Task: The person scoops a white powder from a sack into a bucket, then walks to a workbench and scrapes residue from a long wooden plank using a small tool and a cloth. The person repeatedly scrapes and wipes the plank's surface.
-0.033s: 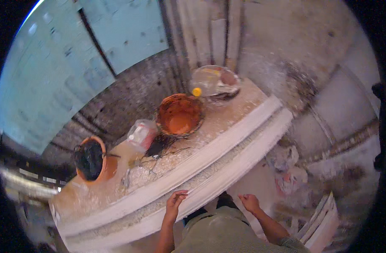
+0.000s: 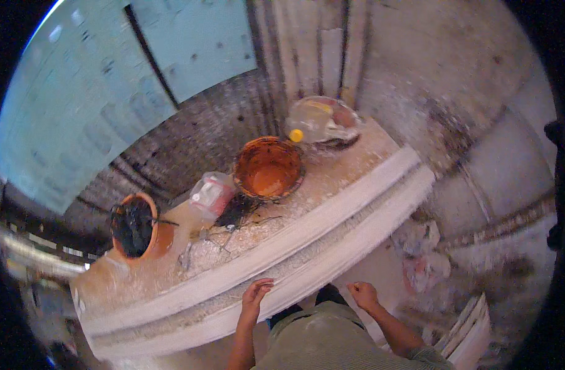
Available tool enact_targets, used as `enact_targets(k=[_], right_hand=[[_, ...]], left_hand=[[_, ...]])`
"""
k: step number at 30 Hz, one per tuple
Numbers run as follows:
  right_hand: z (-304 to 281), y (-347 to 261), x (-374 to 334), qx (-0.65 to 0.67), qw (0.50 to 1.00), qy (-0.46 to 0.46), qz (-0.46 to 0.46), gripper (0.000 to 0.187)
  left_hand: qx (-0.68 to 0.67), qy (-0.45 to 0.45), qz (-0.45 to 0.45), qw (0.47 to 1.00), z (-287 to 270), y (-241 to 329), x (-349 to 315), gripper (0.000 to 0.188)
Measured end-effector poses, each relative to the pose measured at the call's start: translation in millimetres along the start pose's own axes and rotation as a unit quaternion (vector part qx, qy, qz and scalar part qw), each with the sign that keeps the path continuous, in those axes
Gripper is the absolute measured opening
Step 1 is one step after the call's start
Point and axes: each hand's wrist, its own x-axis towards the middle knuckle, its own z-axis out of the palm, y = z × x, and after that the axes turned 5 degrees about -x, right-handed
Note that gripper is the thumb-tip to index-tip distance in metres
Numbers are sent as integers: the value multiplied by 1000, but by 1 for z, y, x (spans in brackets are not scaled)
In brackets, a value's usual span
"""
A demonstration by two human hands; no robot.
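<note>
Head view: left hand (image 2: 255, 296), six o'clock, near ridged white moulding (image 2: 332, 265); right hand (image 2: 364, 296), five o'clock; fingers loosely spread, seemingly empty; handling looks unstarted.

No lettering, number, label or sign can be read here.

The basket (image 2: 267, 179) is orange-red inside with a darker brown rim. Left of it, a clear bag (image 2: 210, 194) shows red patches; farther left, an orange pot (image 2: 163, 240) has a black bundle (image 2: 132, 231) inside. Right of the basket, a clear bottle (image 2: 310, 120) has a yellow cap (image 2: 296, 135). Beneath the basket, the desk (image 2: 325, 179) is tan, spattered white; before it, two boards (image 2: 332, 253) are chalky white. The wall (image 2: 196, 55) behind is pale blue above mottled grey.
</note>
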Motion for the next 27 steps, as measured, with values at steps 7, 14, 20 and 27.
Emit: enact_targets(k=[7,14,20,27], right_hand=[[-112,-128,136,30,922,18,-386,40],[-152,-245,237,88,857,116,-495,15],[-180,-306,251,226,836,165,-472,12],[-272,-309,215,370,728,237,-527,30]], left_hand=[[-61,263,16,963,52,-5,-22,27],[-68,371,3,926,92,-23,-55,27],[-31,409,13,912,94,-15,-81,25],[33,470,255,844,26,34,-131,37]])
